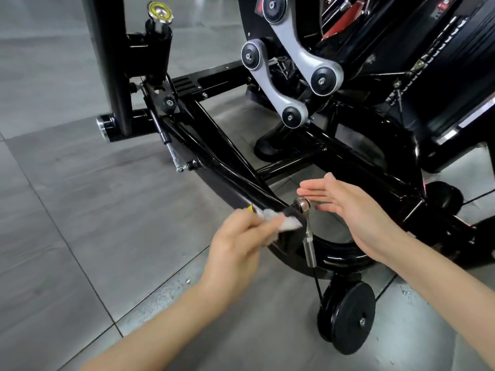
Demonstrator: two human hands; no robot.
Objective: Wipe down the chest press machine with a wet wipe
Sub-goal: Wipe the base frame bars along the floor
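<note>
The chest press machine's black frame (214,167) fills the upper and right part of the head view, low over the floor. My left hand (238,242) grips a crumpled white wet wipe (100,223) and presses it on the near end of a slanted black bar, beside a chrome bolt head (302,204). My right hand (356,212) hovers flat and open just right of that bolt, fingers pointing left, holding nothing. The left hand is motion-blurred.
A black pulley wheel (351,317) with a cable stands near the bottom right. Grey linkage arms (270,84) with black caps hang above. A yellow-capped adjustment pin (160,12) sits top left. Grey floor tiles (67,196) spread to the left, with water droplets near my left wrist.
</note>
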